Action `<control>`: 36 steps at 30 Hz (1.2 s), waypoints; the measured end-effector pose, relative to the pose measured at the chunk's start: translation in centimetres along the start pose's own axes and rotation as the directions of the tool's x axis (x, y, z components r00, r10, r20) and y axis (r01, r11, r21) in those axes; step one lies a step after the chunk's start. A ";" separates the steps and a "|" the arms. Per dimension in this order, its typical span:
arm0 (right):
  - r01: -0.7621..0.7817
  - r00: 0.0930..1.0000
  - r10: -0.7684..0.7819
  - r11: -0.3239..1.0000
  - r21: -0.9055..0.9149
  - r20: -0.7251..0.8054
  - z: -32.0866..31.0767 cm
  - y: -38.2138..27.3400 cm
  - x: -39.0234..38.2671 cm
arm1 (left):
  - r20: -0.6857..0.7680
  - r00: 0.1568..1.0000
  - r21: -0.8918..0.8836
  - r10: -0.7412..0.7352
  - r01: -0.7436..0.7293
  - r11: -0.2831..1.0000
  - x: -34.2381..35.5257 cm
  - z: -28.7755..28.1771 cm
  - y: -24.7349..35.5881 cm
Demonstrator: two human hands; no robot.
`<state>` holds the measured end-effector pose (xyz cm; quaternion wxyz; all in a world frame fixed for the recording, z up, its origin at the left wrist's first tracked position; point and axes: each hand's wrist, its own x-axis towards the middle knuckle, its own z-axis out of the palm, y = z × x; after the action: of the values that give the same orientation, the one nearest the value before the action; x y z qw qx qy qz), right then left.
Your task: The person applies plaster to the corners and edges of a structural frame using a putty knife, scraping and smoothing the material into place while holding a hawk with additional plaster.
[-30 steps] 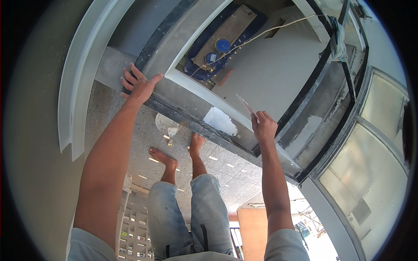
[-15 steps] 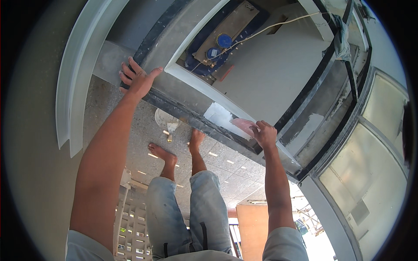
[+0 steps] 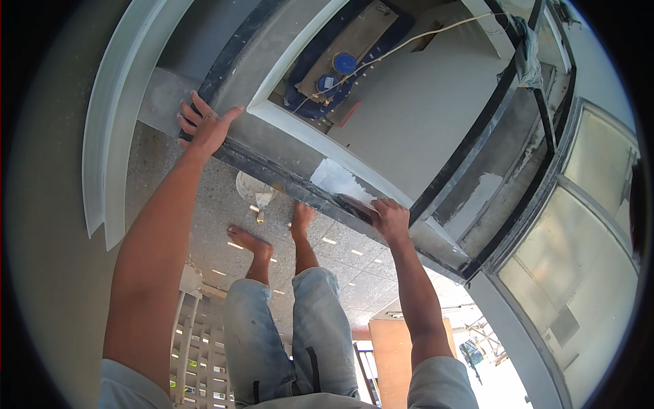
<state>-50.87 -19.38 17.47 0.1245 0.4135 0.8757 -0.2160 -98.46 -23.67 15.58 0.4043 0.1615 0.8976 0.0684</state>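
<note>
My left hand (image 3: 208,129) rests with fingers spread on the corner of a grey, dark-edged sill (image 3: 252,157). My right hand (image 3: 388,217) is closed on a flat spreading blade (image 3: 357,208), which looks pinkish-brown and lies tilted against the sill's front part. Beside the blade is a patch of white paste (image 3: 330,174) on the grey surface. A white inner edge (image 3: 300,126) runs round the opening just beyond both hands.
Through the opening are blue buckets (image 3: 344,63) on a board (image 3: 368,27). A cable (image 3: 436,31) crosses it to a hanging cloth (image 3: 528,54). Below, a white round container (image 3: 248,183) sits by my bare feet. Frosted panes (image 3: 552,286) stand right, pale channels (image 3: 116,136) left.
My right hand has moved down and then left with the blade, which now lies lower against the sill. The view has shifted slightly; my left hand stays on the corner.
</note>
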 end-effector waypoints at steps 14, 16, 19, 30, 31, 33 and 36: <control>-0.279 0.947 0.226 0.930 0.238 0.226 -4.9 4.9 -1.2 | -0.032 0.999 0.005 0.000 0.000 1.000 0.6 0.4 -0.4; -0.298 0.929 0.237 0.934 0.195 0.284 -3.0 5.7 -2.6 | -0.029 1.000 0.006 0.008 -0.008 1.000 0.5 0.6 -0.2; -0.268 0.927 0.226 0.957 0.107 0.300 -0.9 6.2 -2.8 | -0.030 1.000 0.007 0.007 -0.007 1.000 0.5 0.5 -0.1; -0.285 0.926 0.283 0.958 0.030 -0.251 -5.1 9.0 1.8 | -0.036 0.999 -0.006 0.013 -0.014 1.000 0.6 0.5 -0.5; -0.386 0.895 0.412 0.907 0.166 -0.169 -6.4 8.7 2.2 | -0.034 0.999 0.011 0.004 -0.004 1.000 0.6 0.4 -0.5; -0.269 0.958 0.282 0.949 0.165 -0.057 -6.8 7.1 1.7 | -0.034 0.999 0.006 0.009 -0.009 1.000 0.7 0.4 -0.5; -0.176 0.968 0.137 0.968 0.179 0.211 -5.1 2.4 0.0 | -0.046 0.999 0.012 -0.002 0.003 1.000 0.7 0.1 -0.9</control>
<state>-49.20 -15.52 21.25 0.1859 0.4683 0.7981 -0.3305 -98.98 -24.26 14.79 0.3828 0.1614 0.9072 0.0661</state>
